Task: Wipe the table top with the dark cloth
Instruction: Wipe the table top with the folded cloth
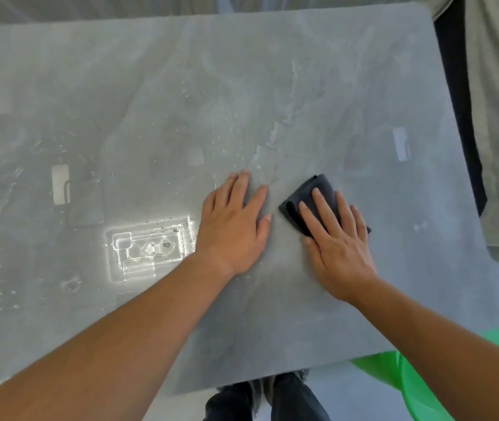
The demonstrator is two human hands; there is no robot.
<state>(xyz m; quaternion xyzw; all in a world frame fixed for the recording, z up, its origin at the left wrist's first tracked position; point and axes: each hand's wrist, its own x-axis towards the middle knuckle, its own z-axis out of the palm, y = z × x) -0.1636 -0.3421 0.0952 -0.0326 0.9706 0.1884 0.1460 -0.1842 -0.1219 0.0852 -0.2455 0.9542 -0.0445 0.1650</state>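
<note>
The grey table top (272, 71) carries scattered water droplets (220, 129) and glare. The left hand (233, 226) lies flat on it, fingers extended, holding nothing. Just beside it, the right hand (336, 238) presses the folded dark cloth (305, 192) onto the surface with straight fingers. A green object (418, 387) shows below the table edge.
</note>
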